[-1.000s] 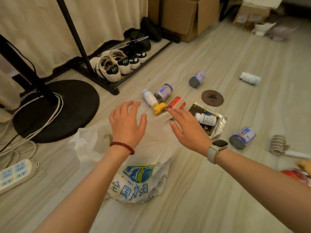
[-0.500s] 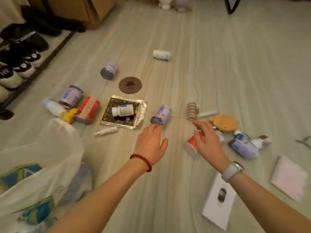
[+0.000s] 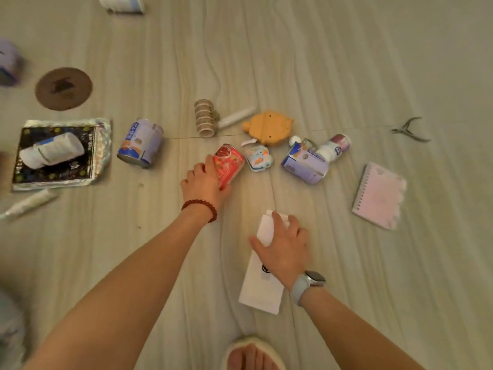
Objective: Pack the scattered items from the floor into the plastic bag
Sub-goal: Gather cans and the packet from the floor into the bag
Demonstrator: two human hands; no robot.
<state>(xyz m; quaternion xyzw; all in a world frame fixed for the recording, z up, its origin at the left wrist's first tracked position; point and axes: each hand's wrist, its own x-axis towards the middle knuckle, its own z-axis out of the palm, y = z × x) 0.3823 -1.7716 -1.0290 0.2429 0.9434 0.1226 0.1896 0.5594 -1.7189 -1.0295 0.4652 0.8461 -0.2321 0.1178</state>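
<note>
Floor (image 3: 346,62): left hand (image 3: 204,182) grips red can (image 3: 229,162).

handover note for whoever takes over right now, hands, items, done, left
Left hand: wrapped around the red lying can, apparently gripping it on the floor.
Right hand: pressed on the flat white paper packet; not clearly gripped.
Still on the floor: blue-labelled can, purple can, pink spiral notebook, orange plastic toy, foil pouch with a white bottle on it, brown disc.
Done: nothing visibly packed; the plastic bag is not clearly in view.
Left: everything above.
</note>
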